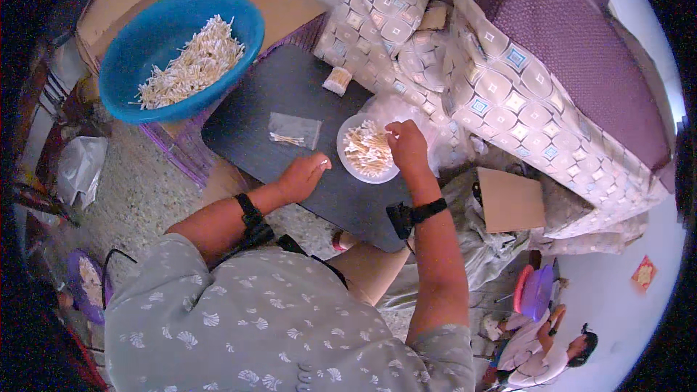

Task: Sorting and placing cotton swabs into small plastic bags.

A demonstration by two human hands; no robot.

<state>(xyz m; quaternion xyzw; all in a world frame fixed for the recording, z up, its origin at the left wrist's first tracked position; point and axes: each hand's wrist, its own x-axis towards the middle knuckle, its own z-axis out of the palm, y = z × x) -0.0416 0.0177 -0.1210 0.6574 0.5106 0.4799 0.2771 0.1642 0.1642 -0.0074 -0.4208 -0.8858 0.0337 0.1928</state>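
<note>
Swabs filled the white bowl on the table, beneath the right hand; the left hand hung near the bag. I couldn't tell either grip's state. Small, aligned pinches seemed wisest.

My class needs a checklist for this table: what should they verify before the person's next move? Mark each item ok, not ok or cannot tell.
1. White bowl stocked: ok, many cotton swabs in it.
2. Clear bag on the dark table: ok, lying flat.
3. Few swabs inside that bag, not on top: cannot tell.
4. Right hand at the bowl: ok, over its right side.
5. Left hand touching the bag: not ok, apart from it.
6. Swab in the left hand: cannot tell, too small.
</note>
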